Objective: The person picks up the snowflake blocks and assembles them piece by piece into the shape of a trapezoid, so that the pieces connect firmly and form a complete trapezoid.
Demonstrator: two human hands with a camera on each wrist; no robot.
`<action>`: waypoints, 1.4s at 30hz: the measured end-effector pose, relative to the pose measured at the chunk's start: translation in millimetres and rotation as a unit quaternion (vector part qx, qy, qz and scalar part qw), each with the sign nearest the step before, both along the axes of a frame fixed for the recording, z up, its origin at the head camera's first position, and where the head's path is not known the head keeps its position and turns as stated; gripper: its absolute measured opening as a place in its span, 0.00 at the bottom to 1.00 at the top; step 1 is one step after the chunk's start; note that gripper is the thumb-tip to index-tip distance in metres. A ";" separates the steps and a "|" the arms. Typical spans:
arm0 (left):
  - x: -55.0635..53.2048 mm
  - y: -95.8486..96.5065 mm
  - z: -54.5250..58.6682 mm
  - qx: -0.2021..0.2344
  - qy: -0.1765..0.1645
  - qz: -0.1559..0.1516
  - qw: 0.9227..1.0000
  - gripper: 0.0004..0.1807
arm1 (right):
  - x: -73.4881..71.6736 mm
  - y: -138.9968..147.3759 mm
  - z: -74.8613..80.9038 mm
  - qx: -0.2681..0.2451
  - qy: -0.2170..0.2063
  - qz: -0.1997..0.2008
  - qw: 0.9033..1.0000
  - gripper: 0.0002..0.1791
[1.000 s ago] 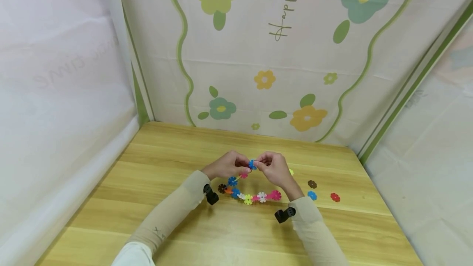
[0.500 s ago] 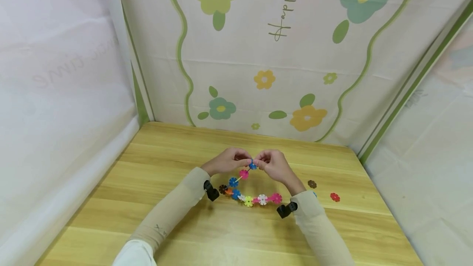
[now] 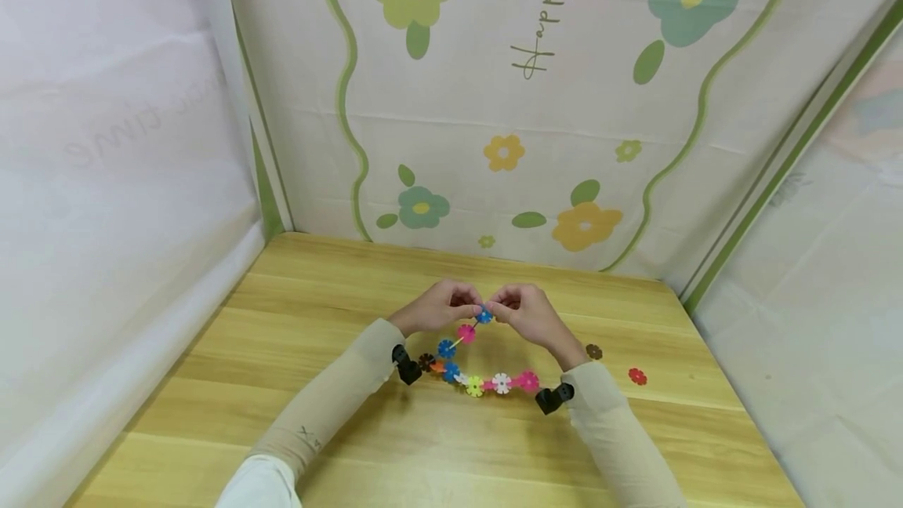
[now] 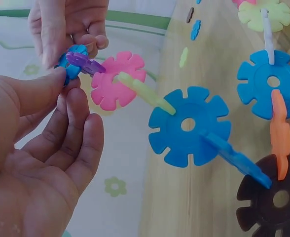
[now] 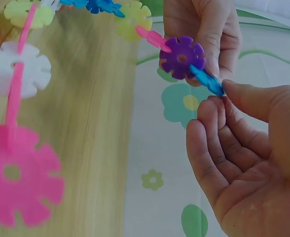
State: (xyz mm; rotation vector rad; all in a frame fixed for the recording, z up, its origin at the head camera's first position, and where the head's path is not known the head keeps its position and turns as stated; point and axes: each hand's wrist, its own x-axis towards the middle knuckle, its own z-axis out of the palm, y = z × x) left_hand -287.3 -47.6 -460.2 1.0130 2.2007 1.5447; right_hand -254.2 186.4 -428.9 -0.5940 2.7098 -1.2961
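A blue notched snowflake disc point(image 3: 484, 316) is between both hands at the top of a chain of interlocked plastic discs. Thumb and fingertips of my left hand point(image 3: 444, 306) pinch it from the left. From the other side my right hand point(image 3: 525, 312) pinches its edge. A purple disc point(image 5: 182, 58) slots into the blue one, followed by a pink disc point(image 4: 118, 80), a pale yellow disc point(image 4: 146, 94) and a larger-looking blue disc point(image 4: 189, 127). The chain curves down through a black disc point(image 3: 426, 362) to a pink end disc point(image 3: 527, 381).
On the wooden table point(image 3: 339, 273), a loose brown disc point(image 3: 595, 351) and a red disc point(image 3: 638, 376) lie right of the right hand. Flower-printed cloth point(image 3: 451, 100) walls the table's back and sides.
Both hands have risen slightly, and the left fingers have shifted off the pink disc, which now shows fully. The right forearm moved and now covers the loose blue disc.
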 end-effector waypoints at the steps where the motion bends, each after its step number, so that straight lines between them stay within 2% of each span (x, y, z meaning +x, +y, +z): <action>1: -0.1 -0.3 -0.3 -0.002 0.002 0.003 1.000 0.07 | 0.6 2.4 0.9 0.004 0.003 -0.002 1.000 0.10; 6: -0.1 -1.5 -0.6 -0.008 0.011 0.009 1.000 0.07 | 5.1 22.4 4.4 0.030 0.015 -0.018 0.999 0.13; 10: 1.3 -3.1 1.4 -0.008 0.011 0.008 1.000 0.08 | 8.9 47.8 1.5 0.049 0.024 -0.037 0.998 0.12; 15: 1.1 -4.0 1.2 -0.011 0.014 0.008 1.000 0.08 | 16.8 83.2 -8.3 0.074 0.034 -0.058 0.995 0.11; 22: 0.6 -3.7 1.6 -0.016 0.019 0.011 1.000 0.08 | 25.2 117.8 -26.9 0.112 0.000 -0.081 0.990 0.14; 29: -0.1 -3.2 -0.9 -0.011 0.012 0.009 1.000 0.07 | 26.3 127.1 -63.8 0.142 -0.016 -0.084 0.986 0.17; 32: 0.3 -3.3 -1.6 -0.011 0.007 0.008 1.000 0.07 | 24.3 127.2 -74.5 0.148 -0.017 -0.090 0.985 0.16; 35: 0.9 -3.6 -1.3 -0.011 0.002 0.009 1.000 0.07 | 22.2 125.6 -78.2 0.150 -0.018 -0.098 0.984 0.15; 42: 0.9 -4.4 -0.7 -0.003 -0.003 0.008 1.000 0.07 | 15.3 119.5 -75.3 0.165 -0.017 -0.104 0.981 0.14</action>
